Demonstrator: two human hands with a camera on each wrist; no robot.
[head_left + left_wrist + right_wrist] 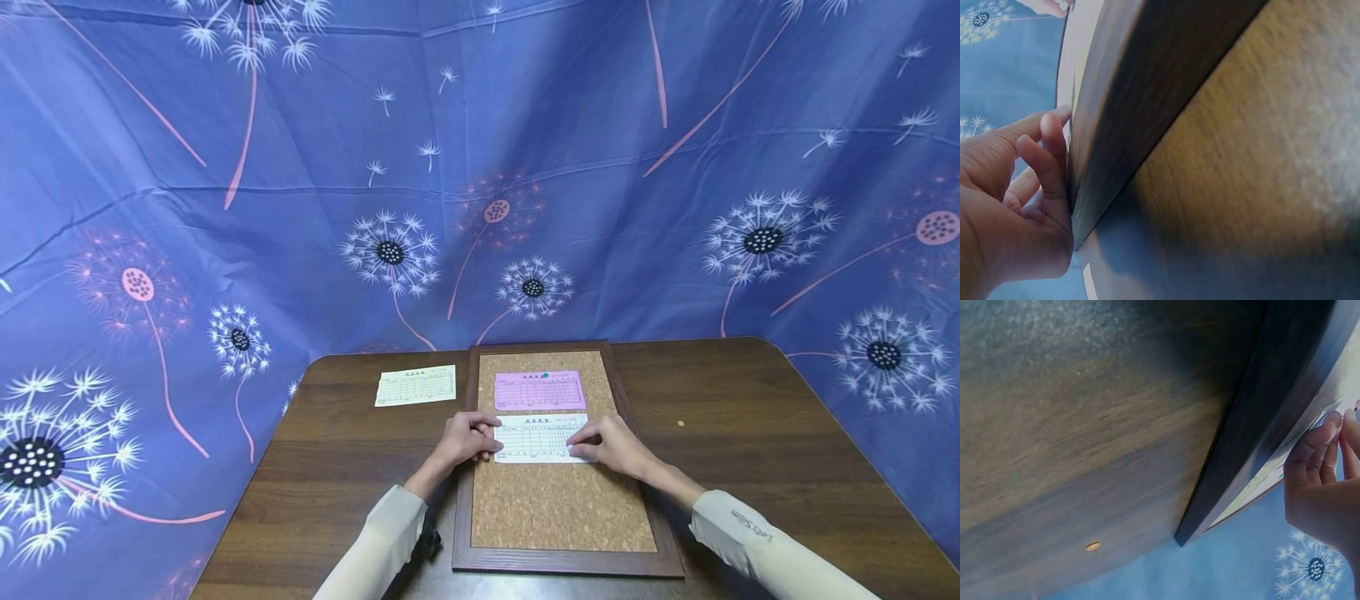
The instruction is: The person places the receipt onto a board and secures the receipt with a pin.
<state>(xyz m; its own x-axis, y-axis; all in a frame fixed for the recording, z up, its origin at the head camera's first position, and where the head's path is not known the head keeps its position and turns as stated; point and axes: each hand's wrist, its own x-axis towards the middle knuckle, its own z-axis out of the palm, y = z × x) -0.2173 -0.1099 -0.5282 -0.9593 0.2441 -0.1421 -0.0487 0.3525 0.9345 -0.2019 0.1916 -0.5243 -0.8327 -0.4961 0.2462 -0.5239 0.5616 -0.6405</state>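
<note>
A white paper form [531, 440] lies on the corkboard [558, 508] just below a purple form [551, 398], which carries a green pin [546, 375] at its top. My left hand [463, 437] holds the white form by its left edge, with fingertips on the paper and other fingers curled beside the board's frame. Over the form's right side, my right hand [611, 443] pinches a small white thing between thumb and fingers; I cannot tell what kind it is. In the right wrist view the fingertips [1329, 428] meet close over the board.
Left of the board, a pale green form [416, 386] lies on the brown wooden table [337, 492]. An orange thumbtack [1092, 546] rests on the table to the right. The dark wooden frame [570, 563] stands up round the cork. A blue dandelion-patterned cloth [465, 125] hangs behind.
</note>
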